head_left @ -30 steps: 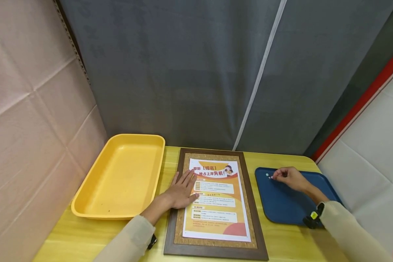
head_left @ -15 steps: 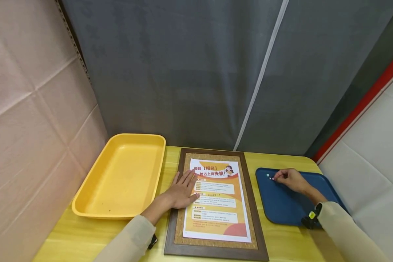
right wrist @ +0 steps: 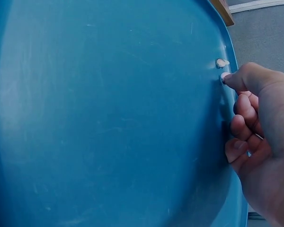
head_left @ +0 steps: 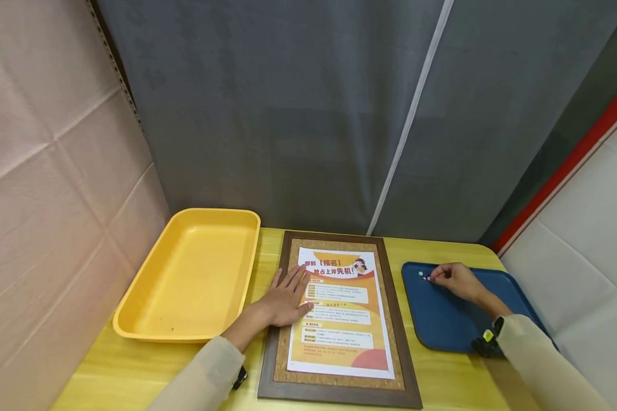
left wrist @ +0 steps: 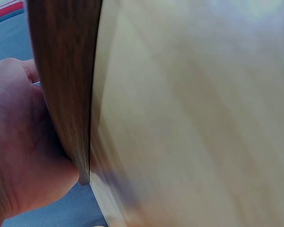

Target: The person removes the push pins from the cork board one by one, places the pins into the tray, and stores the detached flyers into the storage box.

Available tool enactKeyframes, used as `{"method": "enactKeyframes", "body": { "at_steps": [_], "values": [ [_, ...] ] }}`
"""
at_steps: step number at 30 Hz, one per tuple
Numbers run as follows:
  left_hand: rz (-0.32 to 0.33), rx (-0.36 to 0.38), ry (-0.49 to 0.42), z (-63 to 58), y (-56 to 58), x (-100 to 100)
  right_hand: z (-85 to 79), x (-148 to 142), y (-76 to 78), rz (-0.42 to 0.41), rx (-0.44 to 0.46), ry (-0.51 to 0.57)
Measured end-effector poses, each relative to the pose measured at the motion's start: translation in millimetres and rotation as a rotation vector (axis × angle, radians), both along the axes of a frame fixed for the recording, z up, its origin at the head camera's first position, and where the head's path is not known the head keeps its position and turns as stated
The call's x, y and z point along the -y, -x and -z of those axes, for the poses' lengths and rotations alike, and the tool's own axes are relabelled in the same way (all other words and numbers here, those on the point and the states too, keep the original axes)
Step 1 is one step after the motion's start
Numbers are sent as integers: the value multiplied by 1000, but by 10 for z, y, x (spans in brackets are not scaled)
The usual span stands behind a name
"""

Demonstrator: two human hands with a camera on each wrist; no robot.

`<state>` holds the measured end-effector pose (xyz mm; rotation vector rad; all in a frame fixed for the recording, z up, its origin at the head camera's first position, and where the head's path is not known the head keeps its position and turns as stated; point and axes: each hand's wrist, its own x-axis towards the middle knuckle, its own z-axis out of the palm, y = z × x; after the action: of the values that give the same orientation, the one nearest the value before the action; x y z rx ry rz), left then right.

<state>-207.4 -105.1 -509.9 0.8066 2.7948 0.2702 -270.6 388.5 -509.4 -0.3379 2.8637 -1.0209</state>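
My left hand (head_left: 283, 302) lies flat with spread fingers on the left side of a brown-framed cork board (head_left: 339, 394). Its fingertips rest on the left edge of an orange and white printed poster (head_left: 339, 342). In the left wrist view the palm (left wrist: 33, 146) lies against the frame's wooden side (left wrist: 66, 71). Over the blue tray (head_left: 442, 331), my right hand (head_left: 457, 281) has thumb and finger together at a small whitish pushpin (right wrist: 225, 77). Another pale pushpin (right wrist: 221, 62) lies beside it near the tray's edge. The right hand's other fingers are curled.
A deep yellow tray (head_left: 185, 337) stands left of the board. The yellow wood-grain table (head_left: 108, 377) meets a grey curtain (head_left: 288, 142) at the back. White panels stand at the left and right sides.
The right hand stays at the tray's far left, its fingertips shifting only slightly about the small pins. The left hand keeps its place on the board.
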Motion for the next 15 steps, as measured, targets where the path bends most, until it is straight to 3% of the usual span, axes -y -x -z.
{"method": "enactKeyframes", "body": {
  "at_steps": [15],
  "values": [
    [9, -7, -1, -81, -30, 1, -32, 30, -27, 36, 4, -9]
  ]
}}
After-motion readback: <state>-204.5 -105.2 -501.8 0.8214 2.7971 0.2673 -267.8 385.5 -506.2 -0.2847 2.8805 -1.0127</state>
